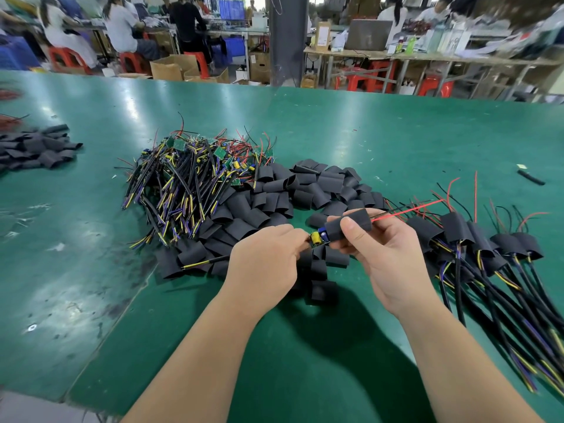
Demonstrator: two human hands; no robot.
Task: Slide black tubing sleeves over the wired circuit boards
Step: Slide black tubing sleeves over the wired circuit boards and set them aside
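Observation:
My left hand (268, 257) pinches the near end of a small circuit board (319, 238) with a yellow capacitor. My right hand (384, 257) grips a black tubing sleeve (348, 225) that covers the board's far half. Red and black wires (409, 210) stick out of the sleeve's right end. A heap of bare wired boards (195, 175) lies beyond my left hand. Loose black sleeves (290, 193) are piled in the middle. Sleeved boards with black cables (476, 242) lie in a row to the right.
The work sits on a green mat (366, 141). Another pile of black sleeves (36, 148) lies at the far left, and a single black tube piece (531, 177) at the far right. People sit at tables beyond the mat's far edge.

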